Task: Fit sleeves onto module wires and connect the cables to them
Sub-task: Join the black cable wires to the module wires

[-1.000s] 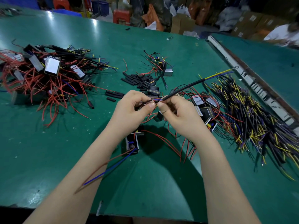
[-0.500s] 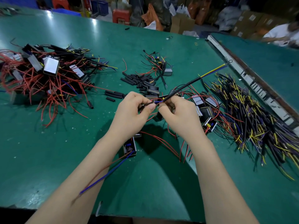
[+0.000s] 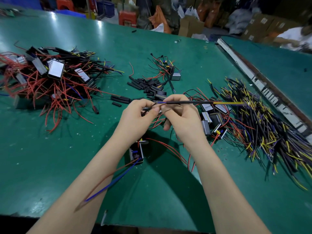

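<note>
Cable [image 3: 189, 102], black-jacketed, frame centre, pointing 3 o'clock: right hand [image 3: 181, 119] pinches its blue end. Left hand [image 3: 136, 119] pinches thin module wires [image 3: 148, 110] meeting it. Module [image 3: 136, 152] at 6 o'clock below hands on desk [image 3: 50, 157]. Cable heap [image 3: 263, 132] at 3 o'clock; sleeves [image 3: 143, 84] at 12.

A black cable [image 3: 189, 102] with yellow and blue cores lies level above the green table [image 3: 50, 157], its blue end meeting thin module wires. A small black module [image 3: 136, 152] hangs below, trailing a red and a blue wire. Short black sleeves [image 3: 143, 84] lie heaped on the table beyond.
</note>
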The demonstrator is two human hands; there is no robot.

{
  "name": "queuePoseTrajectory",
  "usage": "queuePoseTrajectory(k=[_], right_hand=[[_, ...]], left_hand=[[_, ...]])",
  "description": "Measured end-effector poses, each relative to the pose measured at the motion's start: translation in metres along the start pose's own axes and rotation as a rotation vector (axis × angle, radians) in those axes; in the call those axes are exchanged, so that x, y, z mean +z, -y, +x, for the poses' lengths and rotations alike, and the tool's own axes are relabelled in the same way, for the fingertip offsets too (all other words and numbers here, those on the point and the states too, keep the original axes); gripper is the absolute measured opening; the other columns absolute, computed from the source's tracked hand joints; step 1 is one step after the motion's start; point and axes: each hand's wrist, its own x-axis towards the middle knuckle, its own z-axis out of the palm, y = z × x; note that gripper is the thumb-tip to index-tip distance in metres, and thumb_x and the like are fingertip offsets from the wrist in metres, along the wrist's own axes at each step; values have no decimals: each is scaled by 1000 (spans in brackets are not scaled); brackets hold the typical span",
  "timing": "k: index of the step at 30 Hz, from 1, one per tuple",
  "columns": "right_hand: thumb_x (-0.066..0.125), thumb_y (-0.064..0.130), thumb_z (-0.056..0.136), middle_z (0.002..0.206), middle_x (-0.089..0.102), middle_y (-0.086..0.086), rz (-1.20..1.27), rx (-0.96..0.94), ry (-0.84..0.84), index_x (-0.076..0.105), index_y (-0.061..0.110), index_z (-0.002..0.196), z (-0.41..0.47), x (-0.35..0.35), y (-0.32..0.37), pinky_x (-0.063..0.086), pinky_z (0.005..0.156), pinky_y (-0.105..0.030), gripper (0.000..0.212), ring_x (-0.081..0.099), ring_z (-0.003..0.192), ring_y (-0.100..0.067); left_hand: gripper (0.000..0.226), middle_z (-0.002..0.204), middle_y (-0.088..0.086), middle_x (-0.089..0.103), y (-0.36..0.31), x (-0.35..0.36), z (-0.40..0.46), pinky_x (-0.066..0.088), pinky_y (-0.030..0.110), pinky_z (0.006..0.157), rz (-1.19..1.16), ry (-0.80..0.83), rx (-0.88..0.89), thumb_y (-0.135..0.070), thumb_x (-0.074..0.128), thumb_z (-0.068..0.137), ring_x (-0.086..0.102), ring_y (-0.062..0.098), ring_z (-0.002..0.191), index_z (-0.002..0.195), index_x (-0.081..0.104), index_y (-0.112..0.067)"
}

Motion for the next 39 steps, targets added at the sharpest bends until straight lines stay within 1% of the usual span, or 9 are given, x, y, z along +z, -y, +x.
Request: queuePoseTrajectory(k=[4,8,13,15,18,26,31,35,39], right_hand=[[62,14,89,72,65,18,-222,-96,-117,54,38,85,-1,4,-4,46,65,-26,25,56,65,3],[63,9,86,83,59,12,-382,-230,-222,56,31,86,-2,3,-3,38,70,-13,24,52,74,4],[57,0,89,74,68,3,31,53,-82,53,27,84,-2,3,4,39,43,-18,28,46,38,-10],[56,-4,88,74,70,3,171,93,-34,55,22,85,-1,1,6,38,42,-17,26,45,38,-10],[63,-5,85,76,69,3,219,60,-8,57,18,83,-1,0,7,37,43,-14,24,48,44,-5],[73,4,82,86,69,5,-13,-107,-92,61,22,85,-1,-7,9,50,77,-23,22,65,86,-8],[71,-3,79,72,67,7,63,-1,-89,59,22,85,-1,-8,16,46,63,-14,28,61,66,-3],[61,-4,77,67,66,-6,128,181,-16,57,20,93,0,-11,22,38,45,-13,28,52,47,-4],[53,0,86,63,68,4,204,387,49,56,19,100,2,-15,21,35,42,-17,24,50,45,-5]], left_hand=[[17,50,-20,52,-5,0,-3,28,6,44,-141,64,-28,-22,60,92,41,-3,41,76,61,-28],[18,68,-9,56,-6,2,-3,35,13,57,-181,112,-19,-20,60,92,44,3,59,76,62,-27],[15,69,-10,60,0,1,-1,40,15,65,-275,85,-62,-18,62,91,49,0,63,78,66,-24],[15,76,-1,63,1,1,0,41,24,72,-281,76,-68,-17,62,91,51,8,71,78,66,-23],[18,71,-1,59,0,2,0,39,25,67,-276,87,-53,-17,63,90,47,8,67,73,66,-25],[17,65,-8,59,0,0,0,43,14,67,-405,140,-26,-6,66,86,52,3,62,94,66,-20],[38,60,-8,56,0,-6,0,45,17,67,-472,276,-46,-10,66,83,55,7,63,114,53,-27],[52,63,-5,58,1,-17,1,47,15,68,-488,417,-50,-21,68,71,57,7,64,120,50,-23],[56,67,-6,62,4,-18,0,46,16,70,-517,418,-1,-19,69,74,57,8,67,123,43,-26]])
